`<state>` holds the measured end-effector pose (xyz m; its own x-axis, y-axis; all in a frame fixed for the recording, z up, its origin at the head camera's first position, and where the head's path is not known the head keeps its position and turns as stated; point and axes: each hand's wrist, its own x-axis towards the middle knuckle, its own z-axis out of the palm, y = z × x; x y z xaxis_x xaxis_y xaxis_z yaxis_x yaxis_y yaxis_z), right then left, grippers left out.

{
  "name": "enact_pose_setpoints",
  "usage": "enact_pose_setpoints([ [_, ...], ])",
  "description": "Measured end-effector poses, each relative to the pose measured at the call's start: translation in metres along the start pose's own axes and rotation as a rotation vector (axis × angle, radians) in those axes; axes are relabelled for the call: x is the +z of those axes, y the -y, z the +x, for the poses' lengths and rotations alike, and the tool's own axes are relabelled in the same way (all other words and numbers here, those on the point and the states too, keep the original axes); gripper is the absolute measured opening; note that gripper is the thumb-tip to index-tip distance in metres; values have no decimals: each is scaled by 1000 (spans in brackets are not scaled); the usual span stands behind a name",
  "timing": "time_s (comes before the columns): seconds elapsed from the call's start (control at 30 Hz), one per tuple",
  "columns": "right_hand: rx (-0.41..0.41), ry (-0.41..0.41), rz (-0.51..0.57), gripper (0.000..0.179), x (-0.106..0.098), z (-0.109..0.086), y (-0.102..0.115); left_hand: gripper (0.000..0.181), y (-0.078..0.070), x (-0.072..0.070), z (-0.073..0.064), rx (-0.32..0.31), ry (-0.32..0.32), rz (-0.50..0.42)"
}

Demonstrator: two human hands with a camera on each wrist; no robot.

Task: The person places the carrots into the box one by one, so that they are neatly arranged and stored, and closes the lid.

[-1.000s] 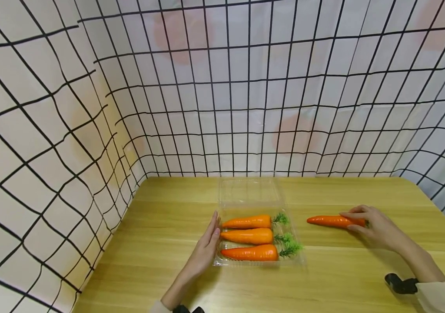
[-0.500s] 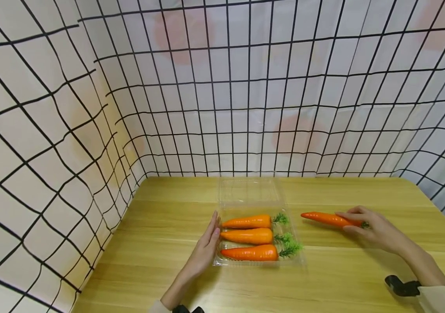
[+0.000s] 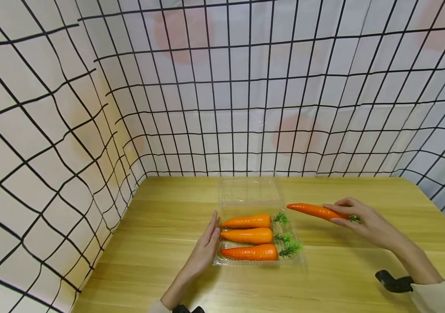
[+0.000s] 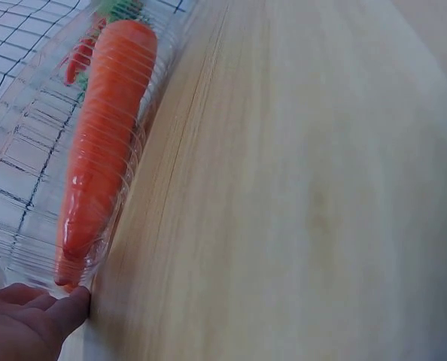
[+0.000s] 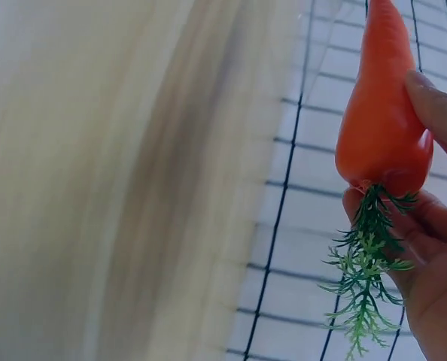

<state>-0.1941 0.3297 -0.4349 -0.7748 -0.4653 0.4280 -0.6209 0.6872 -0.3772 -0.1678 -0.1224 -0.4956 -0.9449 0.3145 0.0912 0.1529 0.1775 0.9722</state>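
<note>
My right hand (image 3: pixel 363 221) grips a carrot (image 3: pixel 312 210) by its thick end, above the table, tip pointing left. In the right wrist view, thumb and fingers pinch that carrot (image 5: pixel 385 113), its green leaves (image 5: pixel 366 263) hanging below. A clear plastic clamshell box (image 3: pixel 226 262) lies with its lid (image 3: pixel 250 191) folded back. Three carrots (image 3: pixel 250 236) lie side by side in it, leaves toward the right. My left hand (image 3: pixel 202 252) rests against the box's left side with straight fingers. The left wrist view shows its fingertips (image 4: pixel 74 304) at the box wall beside a carrot (image 4: pixel 107 135).
The wooden table (image 3: pixel 160 243) extends around the box on all sides. White cloth with a black grid (image 3: pixel 238 95) stands behind it and along the left and right. A black wrist strap piece (image 3: pixel 394 281) sits under the right forearm.
My right hand has raised the carrot off the table and moved it left, close to the box's upper right corner. My left hand and the box have stayed in place.
</note>
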Motion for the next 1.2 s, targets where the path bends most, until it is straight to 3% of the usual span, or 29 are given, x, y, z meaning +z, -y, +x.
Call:
enact_pose_setpoints([
  [0.57, -89, 39, 46, 43, 25, 46, 43, 57, 0, 1, 1, -3, -19, 24],
  [1.2, -118, 179, 64, 37, 68, 78, 72, 57, -1, 1, 1, 4, -21, 35],
])
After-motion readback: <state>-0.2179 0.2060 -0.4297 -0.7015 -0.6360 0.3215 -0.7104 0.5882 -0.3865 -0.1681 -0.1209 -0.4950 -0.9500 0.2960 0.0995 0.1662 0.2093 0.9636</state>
